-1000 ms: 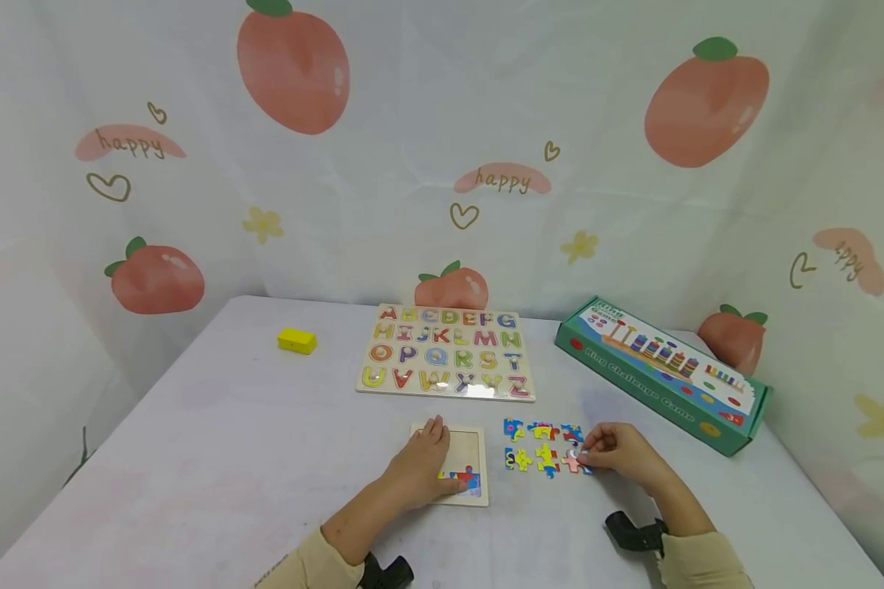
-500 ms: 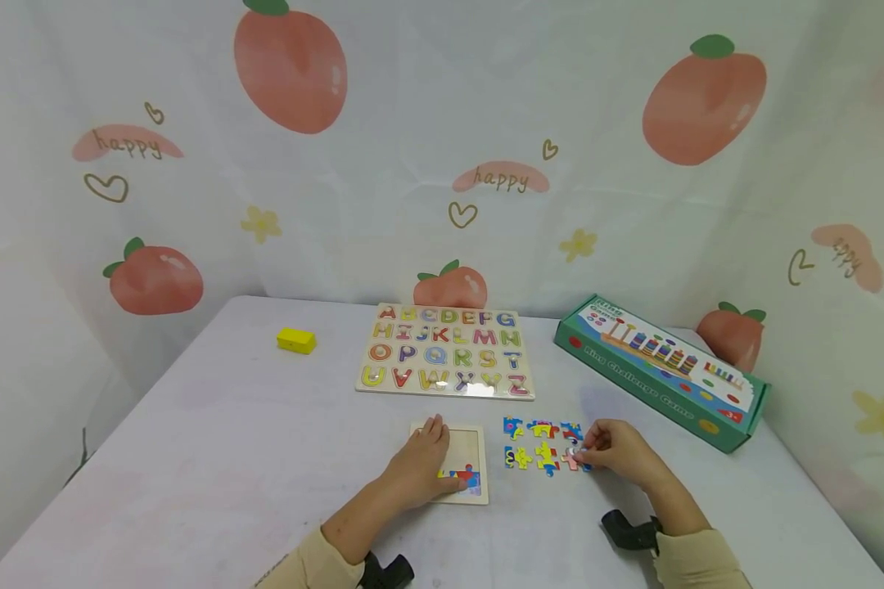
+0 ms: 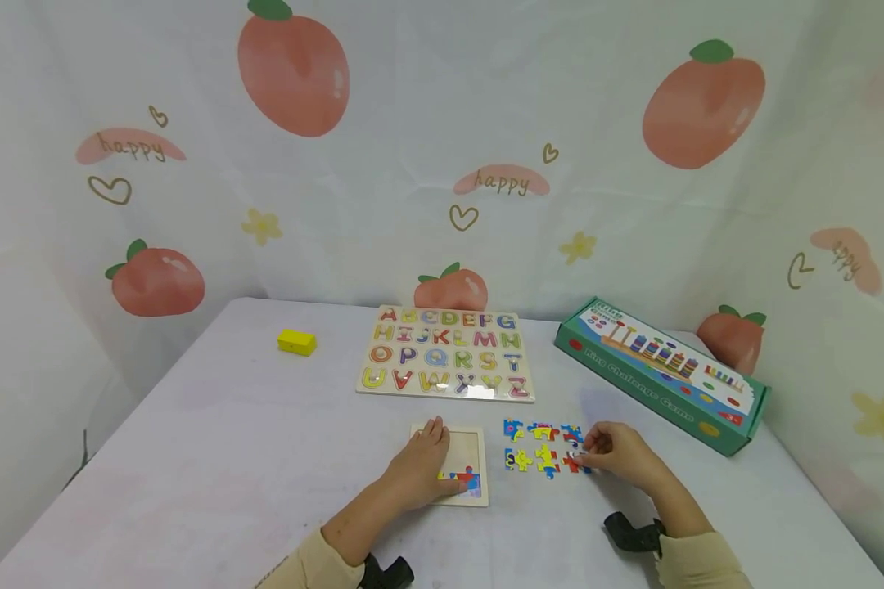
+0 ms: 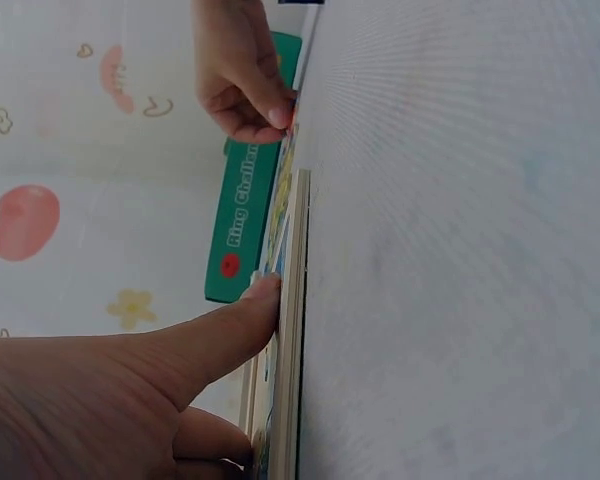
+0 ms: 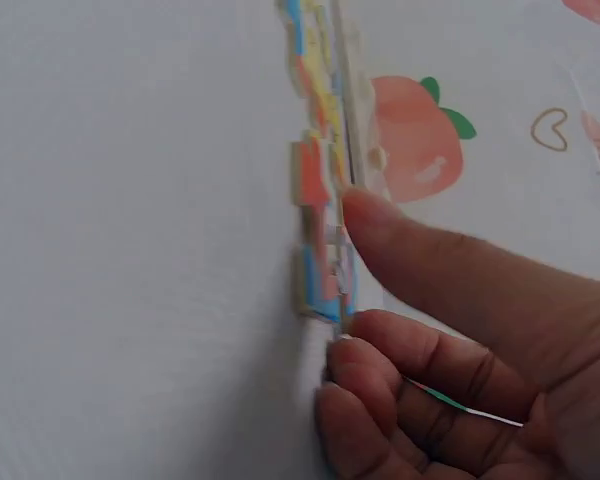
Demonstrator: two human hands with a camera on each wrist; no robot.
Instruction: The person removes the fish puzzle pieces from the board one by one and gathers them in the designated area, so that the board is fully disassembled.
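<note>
My left hand point(image 3: 416, 468) rests over a small wooden puzzle tray point(image 3: 471, 446), its fingers stretched across and hiding the left part. In the left wrist view the thumb point(image 4: 245, 315) presses on the tray near its edge. A few colourful pieces point(image 3: 474, 481) lie fitted along the tray's lower side. Right of the tray, several loose jigsaw pieces point(image 3: 545, 454) form two rows. My right hand point(image 3: 622, 451) pinches the red jigsaw piece point(image 3: 570, 464) at the right end of the nearer row. The right wrist view shows thumb and curled fingers at the edge of the pieces.
Behind the tray lies a wooden alphabet board point(image 3: 445, 352). A green Ring Challenge Game box point(image 3: 663, 376) stands at the back right, beyond my right hand. A yellow block point(image 3: 297, 342) sits at the back left. Printed cloth hangs behind the white table point(image 3: 228, 458).
The piece at my right fingertips showed pink before and shows red now. My right hand has hardly shifted, and my left hand has stayed on the tray.
</note>
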